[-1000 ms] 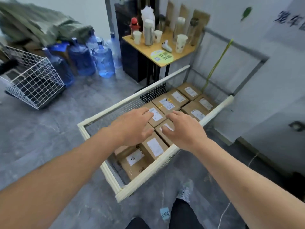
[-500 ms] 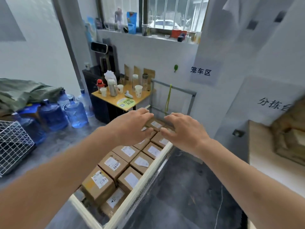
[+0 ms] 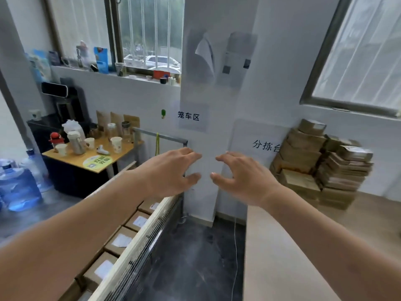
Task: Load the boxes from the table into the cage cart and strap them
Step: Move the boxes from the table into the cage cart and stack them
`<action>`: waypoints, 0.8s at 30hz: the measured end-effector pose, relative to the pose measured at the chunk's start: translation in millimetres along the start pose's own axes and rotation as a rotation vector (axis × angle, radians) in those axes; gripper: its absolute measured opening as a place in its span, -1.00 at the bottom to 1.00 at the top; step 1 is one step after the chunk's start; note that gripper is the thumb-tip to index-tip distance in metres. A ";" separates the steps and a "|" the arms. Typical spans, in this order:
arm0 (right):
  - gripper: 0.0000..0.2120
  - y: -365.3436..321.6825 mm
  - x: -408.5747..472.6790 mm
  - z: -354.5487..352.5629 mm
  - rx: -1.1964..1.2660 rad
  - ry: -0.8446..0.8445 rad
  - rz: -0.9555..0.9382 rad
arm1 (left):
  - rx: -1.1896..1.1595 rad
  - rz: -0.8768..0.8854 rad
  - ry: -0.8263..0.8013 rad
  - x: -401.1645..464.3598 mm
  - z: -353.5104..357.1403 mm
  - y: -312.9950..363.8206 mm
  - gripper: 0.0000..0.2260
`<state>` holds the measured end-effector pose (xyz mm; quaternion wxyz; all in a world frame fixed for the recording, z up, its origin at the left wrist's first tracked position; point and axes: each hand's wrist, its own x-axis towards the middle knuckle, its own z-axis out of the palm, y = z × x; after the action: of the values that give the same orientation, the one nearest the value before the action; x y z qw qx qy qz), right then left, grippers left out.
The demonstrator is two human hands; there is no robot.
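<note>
Left hand (image 3: 167,172), right hand (image 3: 243,177) empty, fingers loosely curled. Signs behind: 笼车区 (image 3: 188,116), 分拣台 (image 3: 265,145). Boxes (image 3: 321,161) right; cart (image 3: 138,242) below left.

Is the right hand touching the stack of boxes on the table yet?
Apart. The head view shows the right hand held in mid-air with nothing in it, bare white wall between its fingers and the stack of boxes against the wall.

Brown boxes (image 3: 321,161) with white labels, cream cart frame (image 3: 138,242), blue water jug (image 3: 18,187)

White walls (image 3: 271,61), 2 windows (image 3: 149,33), dark marbled floor (image 3: 191,257), daylight.
</note>
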<state>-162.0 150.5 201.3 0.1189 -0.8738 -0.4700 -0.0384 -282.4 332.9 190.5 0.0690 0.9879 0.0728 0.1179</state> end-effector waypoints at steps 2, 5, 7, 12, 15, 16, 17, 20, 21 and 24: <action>-0.37 20.0 -15.1 -12.8 -0.005 0.026 0.038 | -0.014 0.042 0.003 13.5 1.9 22.3 -0.40; -0.38 44.9 -37.6 -28.2 -0.021 0.062 0.120 | -0.024 0.118 -0.005 32.5 6.0 52.5 -0.41; -0.39 58.8 -52.7 -34.2 -0.029 0.089 0.180 | -0.023 0.181 -0.007 44.8 9.3 70.9 -0.42; -0.46 82.6 -103.1 -42.4 -0.034 0.125 0.360 | -0.068 0.365 -0.032 72.8 26.9 115.1 -0.44; -0.52 93.5 -135.8 -45.1 -0.048 0.138 0.466 | -0.085 0.469 -0.078 84.5 41.9 145.5 -0.44; -0.53 96.4 -147.0 -46.0 -0.051 0.141 0.502 | -0.094 0.496 -0.093 87.7 46.6 156.4 -0.44; -0.52 99.8 -158.2 -47.0 -0.058 0.144 0.536 | -0.105 0.526 -0.101 90.8 50.9 167.3 -0.45; -0.48 109.8 -193.1 -53.2 -0.082 0.160 0.624 | -0.110 0.615 -0.108 97.5 60.7 201.3 -0.46; -0.47 113.5 -204.2 -56.4 -0.090 0.173 0.646 | -0.111 0.636 -0.111 99.0 62.9 213.0 -0.46; -0.46 129.6 -235.4 -65.8 -0.109 0.196 0.711 | -0.116 0.698 -0.109 102.5 66.1 250.1 -0.45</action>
<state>-182.1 -125.5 200.8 0.1226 -0.9796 -0.1208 -0.1033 -135.9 96.4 188.1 0.0843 0.9525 -0.2799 0.0854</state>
